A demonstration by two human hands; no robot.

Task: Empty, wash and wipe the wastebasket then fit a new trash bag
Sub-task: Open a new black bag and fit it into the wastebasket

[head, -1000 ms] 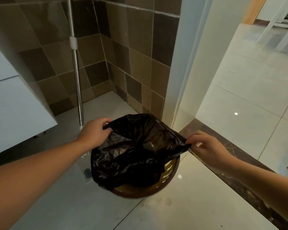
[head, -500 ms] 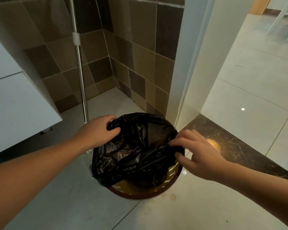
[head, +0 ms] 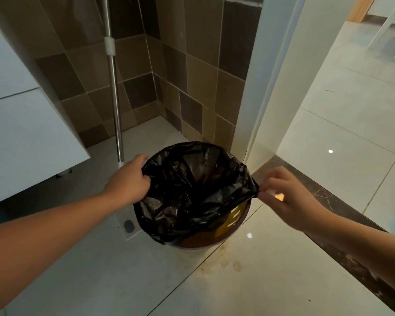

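A round brown wastebasket point(head: 234, 229) stands on the tiled floor by the door frame. A black trash bag point(head: 192, 188) lies spread over its mouth and covers the far and left rim. The near right rim and a yellowish inner wall still show. My left hand point(head: 129, 180) grips the bag's edge at the left side of the basket. My right hand point(head: 287, 195) pinches the bag's right edge and holds it stretched out past the rim.
A metal mop pole point(head: 114, 94) stands against the brown tiled wall behind the basket, its flat head point(head: 128, 226) on the floor at the basket's left. A white cabinet point(head: 21, 133) juts out at left. The door frame point(head: 262, 87) and a dark threshold strip point(head: 328, 201) lie to the right.
My right hand has moved from over the bag's mouth out to the right, pulling the bag's edge with it. The bag now lies opened wider over the basket. My left hand keeps its grip.
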